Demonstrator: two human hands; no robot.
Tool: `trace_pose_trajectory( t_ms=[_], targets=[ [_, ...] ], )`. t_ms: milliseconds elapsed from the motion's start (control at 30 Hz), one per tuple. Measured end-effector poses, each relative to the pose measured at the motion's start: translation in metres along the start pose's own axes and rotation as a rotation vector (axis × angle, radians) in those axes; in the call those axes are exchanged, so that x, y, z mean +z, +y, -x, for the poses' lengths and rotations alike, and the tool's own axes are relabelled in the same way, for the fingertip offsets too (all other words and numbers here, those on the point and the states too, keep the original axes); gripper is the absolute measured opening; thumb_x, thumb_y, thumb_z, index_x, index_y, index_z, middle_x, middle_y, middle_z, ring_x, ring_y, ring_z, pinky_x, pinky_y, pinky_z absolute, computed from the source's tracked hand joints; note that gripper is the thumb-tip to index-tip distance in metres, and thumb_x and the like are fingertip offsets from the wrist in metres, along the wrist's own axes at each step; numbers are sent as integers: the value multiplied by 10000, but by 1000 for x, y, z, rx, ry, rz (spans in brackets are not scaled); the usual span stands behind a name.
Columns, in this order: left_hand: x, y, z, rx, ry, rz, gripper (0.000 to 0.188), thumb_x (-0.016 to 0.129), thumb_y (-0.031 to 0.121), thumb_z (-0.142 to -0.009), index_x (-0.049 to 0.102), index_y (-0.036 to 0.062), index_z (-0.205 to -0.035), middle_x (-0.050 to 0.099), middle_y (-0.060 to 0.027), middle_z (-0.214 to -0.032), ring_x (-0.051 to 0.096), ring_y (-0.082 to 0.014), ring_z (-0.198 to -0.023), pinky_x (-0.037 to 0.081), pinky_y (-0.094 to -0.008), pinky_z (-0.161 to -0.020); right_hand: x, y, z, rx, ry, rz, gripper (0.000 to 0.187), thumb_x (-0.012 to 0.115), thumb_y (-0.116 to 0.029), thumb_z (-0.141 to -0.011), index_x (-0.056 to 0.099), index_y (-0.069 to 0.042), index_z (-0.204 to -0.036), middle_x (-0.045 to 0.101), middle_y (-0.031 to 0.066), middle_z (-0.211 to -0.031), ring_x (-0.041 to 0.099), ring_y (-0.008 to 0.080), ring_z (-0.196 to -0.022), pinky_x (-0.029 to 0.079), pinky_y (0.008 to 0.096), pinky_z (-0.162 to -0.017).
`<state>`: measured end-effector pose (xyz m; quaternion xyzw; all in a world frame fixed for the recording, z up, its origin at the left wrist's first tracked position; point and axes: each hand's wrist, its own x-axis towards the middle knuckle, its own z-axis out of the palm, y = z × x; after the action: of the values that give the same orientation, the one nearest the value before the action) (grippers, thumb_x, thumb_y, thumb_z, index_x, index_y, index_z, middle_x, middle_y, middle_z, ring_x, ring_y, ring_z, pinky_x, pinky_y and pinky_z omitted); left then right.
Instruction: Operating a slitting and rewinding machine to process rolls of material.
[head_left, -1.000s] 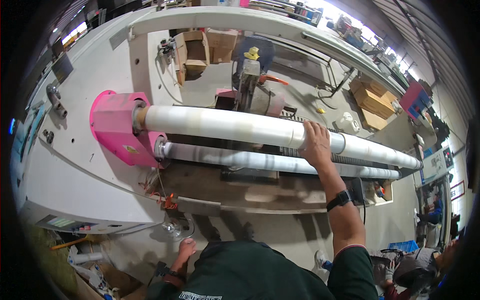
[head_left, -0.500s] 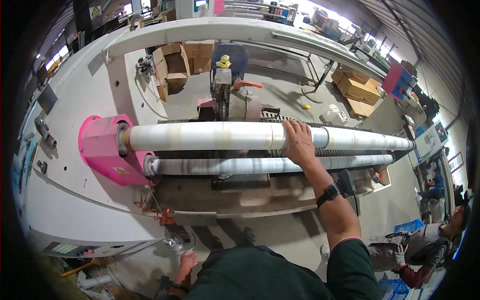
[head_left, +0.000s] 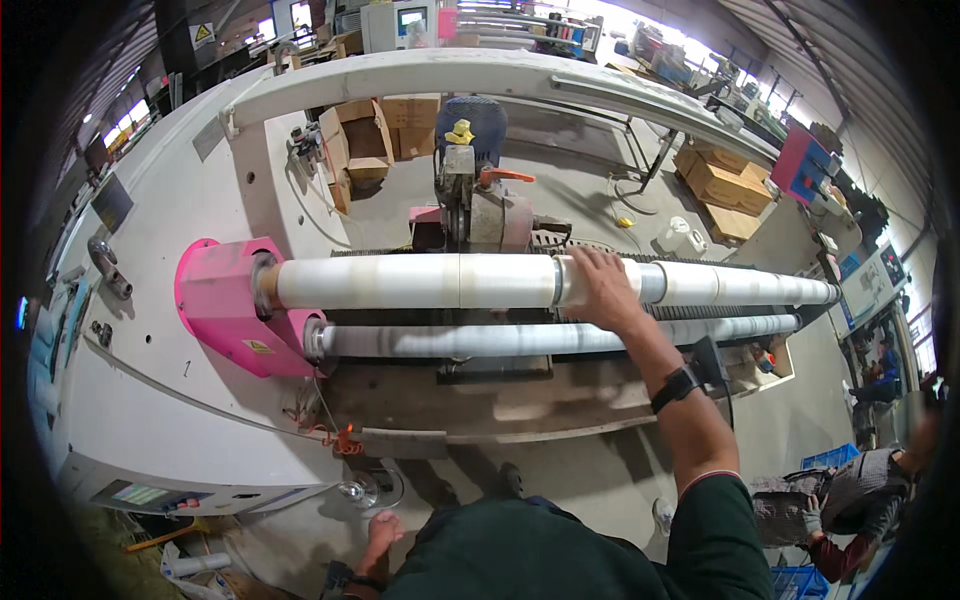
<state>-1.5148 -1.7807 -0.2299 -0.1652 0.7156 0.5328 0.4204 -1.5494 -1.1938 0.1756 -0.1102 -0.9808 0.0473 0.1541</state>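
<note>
My right hand (head_left: 600, 288) is curled over the top of a short white roll (head_left: 574, 284) on the upper horizontal shaft. A longer white roll (head_left: 400, 281) lies to its left, and more white rolls (head_left: 735, 285) sit to its right. Grey shaft (head_left: 652, 283) shows in narrow gaps on both sides of the short roll. Below and nearer to me runs a second shaft with whitish rolls (head_left: 450, 340). Low by my body, away from the machine, hangs my left hand (head_left: 383, 529), fingers loosely bent, with nothing seen in it.
A pink housing (head_left: 235, 305) carries the shafts' left ends. Behind them stands a cutting head (head_left: 485, 215) with an orange lever (head_left: 507, 175). A trough (head_left: 500, 400) lies under the shafts. Cardboard boxes (head_left: 720, 180) are beyond; a co-worker (head_left: 850, 500) is at lower right.
The short roll has slid a little to the right under my right hand, opening a grey gap on its left and narrowing the right one. The whole view has shifted slightly.
</note>
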Motion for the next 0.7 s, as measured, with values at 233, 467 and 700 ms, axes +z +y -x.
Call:
trace_pose_trajectory(
  t_ms=[233,467,700],
  targets=[
    [11,2,6,-13,71,39,266,570,130,-830,563,2,-1063,579,-55,-839,591,-184,-625,522,-308,-531,31,-45,-21,-118,132,82,866,817,-231,-533,416,-74,-1283,456,117,-1289,401,301,-1224,271,439,-1055],
    [8,-2,-1,-9,76,64,321,594,173,-841,557,-6,-1105,597,-86,-922,613,-192,-697,531,-321,-556,28,-44,-27,-95,98,56,851,821,-205,-503,435,-80,-1252,494,107,-1240,446,298,-1175,301,423,-1032],
    [4,-9,-4,30,-50,107,325,628,185,-849,548,-15,-1093,600,-72,-795,590,-165,-577,505,-287,-490,19,-47,-18,-39,126,26,801,803,-166,-513,446,-85,-1225,501,128,-1220,445,305,-1166,316,427,-1012]
  ],
)
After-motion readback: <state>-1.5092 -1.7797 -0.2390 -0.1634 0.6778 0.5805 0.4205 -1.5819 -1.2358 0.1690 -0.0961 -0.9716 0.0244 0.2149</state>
